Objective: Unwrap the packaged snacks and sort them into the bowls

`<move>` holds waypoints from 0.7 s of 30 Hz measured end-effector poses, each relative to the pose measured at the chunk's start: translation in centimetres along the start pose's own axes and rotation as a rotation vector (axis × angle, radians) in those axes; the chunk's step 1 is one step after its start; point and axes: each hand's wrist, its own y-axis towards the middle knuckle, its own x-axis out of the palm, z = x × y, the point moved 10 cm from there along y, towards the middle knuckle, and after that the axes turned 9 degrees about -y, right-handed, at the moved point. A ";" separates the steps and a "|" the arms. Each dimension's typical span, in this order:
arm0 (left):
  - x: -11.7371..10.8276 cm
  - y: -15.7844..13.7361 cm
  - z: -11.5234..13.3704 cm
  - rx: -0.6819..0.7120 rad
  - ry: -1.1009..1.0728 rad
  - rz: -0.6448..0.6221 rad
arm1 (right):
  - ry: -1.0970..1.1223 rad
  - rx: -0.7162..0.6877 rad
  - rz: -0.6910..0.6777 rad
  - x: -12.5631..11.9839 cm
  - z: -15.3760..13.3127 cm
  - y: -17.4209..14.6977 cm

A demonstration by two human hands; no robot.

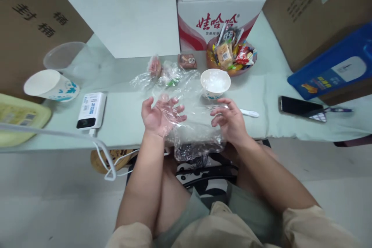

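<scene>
My left hand [159,118] is palm up with its fingers spread, and clear plastic film [193,130] lies against the fingers. The film looks like a thin bag or sheet; it stretches between my hands and droops over the table's front edge. On the other side of it my right hand [231,122] has loosely bent fingers, set apart, with nothing visible gripped. Just beyond the right hand stands a small white paper cup [213,95]. A white plastic handle [250,112] sticks out beside that hand. Crumpled clear wrapping with snack packs [167,73] lies beyond my left hand.
A bowl [210,64] of wrapped snacks and a brown packet [187,61] sit at the back before white boxes [145,23]. To the left are a power bank [92,108] with a cable and a tipped paper cup [46,85]. A phone [300,107] and blue jug [325,66] are right.
</scene>
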 end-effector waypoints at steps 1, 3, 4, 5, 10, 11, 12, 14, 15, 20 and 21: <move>0.4 0.2 -0.1 -0.004 0.018 -0.015 | 0.001 0.011 0.000 -0.8 -0.1 0.0; 0.8 0.6 -0.5 -0.002 0.091 -0.016 | -0.003 0.024 -0.014 -2.2 -0.2 -0.2; 0.8 0.8 -0.8 -0.002 0.145 -0.001 | -0.007 0.030 -0.020 -2.7 -0.1 -0.2; 0.8 1.1 -1.1 -0.004 0.204 0.017 | -0.014 0.037 -0.023 -3.2 0.1 -0.2; 1.5 1.6 -3.1 -0.037 0.397 -0.038 | -0.132 0.030 0.034 -5.0 0.4 0.8; 1.8 1.5 -3.4 -0.048 0.401 -0.073 | -0.154 0.019 0.040 -5.1 0.3 0.9; 2.1 1.5 -3.7 -0.057 0.397 -0.105 | -0.163 0.015 0.030 -5.0 0.3 1.0; 2.6 1.3 -4.0 -0.070 0.375 -0.151 | -0.159 0.026 -0.018 -4.4 0.7 1.0; 2.7 1.2 -4.1 -0.074 0.366 -0.166 | -0.163 0.031 -0.048 -3.9 0.8 0.9; 2.8 1.1 -3.6 -0.029 0.350 -0.183 | -0.303 -0.032 -0.105 -2.5 0.2 0.5; 2.5 1.2 -3.1 -0.001 0.338 -0.165 | -0.299 -0.043 -0.075 -2.8 0.0 0.5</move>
